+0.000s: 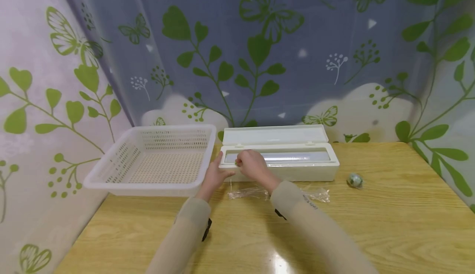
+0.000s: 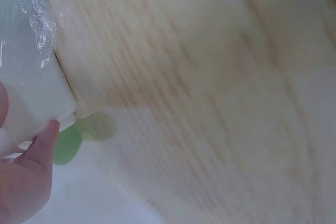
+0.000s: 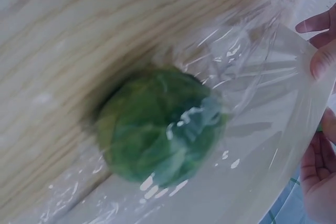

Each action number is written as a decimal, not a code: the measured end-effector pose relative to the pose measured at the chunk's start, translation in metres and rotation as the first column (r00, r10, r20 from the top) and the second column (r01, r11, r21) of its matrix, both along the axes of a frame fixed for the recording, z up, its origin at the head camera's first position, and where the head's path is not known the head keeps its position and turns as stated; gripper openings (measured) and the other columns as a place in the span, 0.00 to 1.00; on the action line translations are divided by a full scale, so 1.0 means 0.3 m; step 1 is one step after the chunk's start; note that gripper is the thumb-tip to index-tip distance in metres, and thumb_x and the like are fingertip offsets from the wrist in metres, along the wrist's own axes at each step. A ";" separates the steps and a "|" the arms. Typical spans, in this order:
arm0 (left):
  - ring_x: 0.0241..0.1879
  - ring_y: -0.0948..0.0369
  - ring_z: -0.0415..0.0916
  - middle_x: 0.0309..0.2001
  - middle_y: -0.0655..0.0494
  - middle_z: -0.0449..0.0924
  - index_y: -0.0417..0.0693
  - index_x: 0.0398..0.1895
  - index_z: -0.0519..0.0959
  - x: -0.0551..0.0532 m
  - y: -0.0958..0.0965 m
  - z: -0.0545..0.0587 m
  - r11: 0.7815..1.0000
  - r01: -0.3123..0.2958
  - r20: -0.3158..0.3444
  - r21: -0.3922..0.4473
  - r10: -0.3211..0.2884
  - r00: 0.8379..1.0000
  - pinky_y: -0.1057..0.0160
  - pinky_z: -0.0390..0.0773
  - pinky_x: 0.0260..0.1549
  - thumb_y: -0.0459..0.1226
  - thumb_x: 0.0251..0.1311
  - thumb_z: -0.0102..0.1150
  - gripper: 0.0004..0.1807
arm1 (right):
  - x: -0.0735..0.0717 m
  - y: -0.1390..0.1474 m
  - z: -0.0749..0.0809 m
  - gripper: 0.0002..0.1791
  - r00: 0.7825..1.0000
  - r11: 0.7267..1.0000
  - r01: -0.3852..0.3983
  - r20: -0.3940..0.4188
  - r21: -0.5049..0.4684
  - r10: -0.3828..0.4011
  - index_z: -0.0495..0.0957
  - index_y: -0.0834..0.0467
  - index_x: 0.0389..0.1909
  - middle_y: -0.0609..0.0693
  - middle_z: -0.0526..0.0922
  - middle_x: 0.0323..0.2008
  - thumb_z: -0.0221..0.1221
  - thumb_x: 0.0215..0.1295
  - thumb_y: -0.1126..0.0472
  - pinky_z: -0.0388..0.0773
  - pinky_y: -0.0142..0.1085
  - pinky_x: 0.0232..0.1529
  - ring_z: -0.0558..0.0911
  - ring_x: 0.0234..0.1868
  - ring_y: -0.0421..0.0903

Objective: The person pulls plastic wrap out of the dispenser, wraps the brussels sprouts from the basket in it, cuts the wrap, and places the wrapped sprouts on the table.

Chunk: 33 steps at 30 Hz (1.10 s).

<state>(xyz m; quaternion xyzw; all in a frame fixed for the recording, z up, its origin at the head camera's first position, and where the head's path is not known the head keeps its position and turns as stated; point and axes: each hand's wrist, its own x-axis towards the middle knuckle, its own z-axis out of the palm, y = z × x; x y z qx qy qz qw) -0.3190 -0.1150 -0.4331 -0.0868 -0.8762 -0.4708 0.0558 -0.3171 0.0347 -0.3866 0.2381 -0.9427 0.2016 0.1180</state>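
A long white cling film dispenser (image 1: 297, 173) stands on the table with its lid (image 1: 274, 135) raised and a shiny roll (image 1: 297, 157) inside. My left hand (image 1: 214, 175) grips the dispenser's left end, thumb on the front face, fingers along the side. At the left of the top opening, my right hand (image 1: 254, 164) has curled fingers pinching a small green piece (image 3: 319, 128), mostly hidden. Clear cling film (image 1: 315, 194) hangs down the front onto the table. Under the film, in the right wrist view, lies a round green vegetable (image 3: 157, 127); my right arm hides it in the head view.
Left of the dispenser is a white plastic basket (image 1: 148, 189) with slotted walls. To the right, a small film-wrapped round item (image 1: 355, 180) rests on the wooden table (image 1: 400, 208). A patterned curtain (image 1: 237, 51) hangs behind the table.
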 end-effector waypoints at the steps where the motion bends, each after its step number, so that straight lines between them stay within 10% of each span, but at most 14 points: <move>1: 0.59 0.45 0.55 0.62 0.37 0.54 0.31 0.64 0.50 -0.001 -0.002 -0.001 1.000 0.000 0.001 -0.002 0.000 1.000 0.54 0.60 0.55 0.32 0.44 0.66 0.46 | 0.001 0.001 0.000 0.07 1.000 1.000 -0.003 -0.001 -0.002 0.003 0.78 0.57 0.17 0.47 0.80 0.23 0.60 0.51 0.67 0.74 0.36 0.29 0.76 0.25 0.43; 10: 0.51 0.44 0.65 0.63 0.38 0.52 0.33 0.65 0.49 -0.005 -0.004 -0.002 1.000 -0.008 0.028 -0.002 0.008 1.000 0.55 0.64 0.51 0.33 0.44 0.66 0.46 | 0.005 0.018 0.009 0.06 1.000 1.000 -0.005 0.007 0.029 0.005 0.80 0.58 0.20 0.49 0.81 0.26 0.60 0.53 0.67 0.76 0.36 0.31 0.79 0.29 0.45; 33: 0.62 0.47 0.50 0.64 0.42 0.50 0.36 0.65 0.49 -0.006 0.000 0.003 1.000 -0.025 0.062 0.013 0.024 0.998 0.56 0.53 0.58 0.33 0.43 0.66 0.48 | 0.014 0.126 0.003 0.06 1.000 0.999 0.011 -0.003 0.033 -0.010 0.81 0.58 0.21 0.51 0.81 0.28 0.59 0.55 0.67 0.76 0.37 0.32 0.79 0.30 0.47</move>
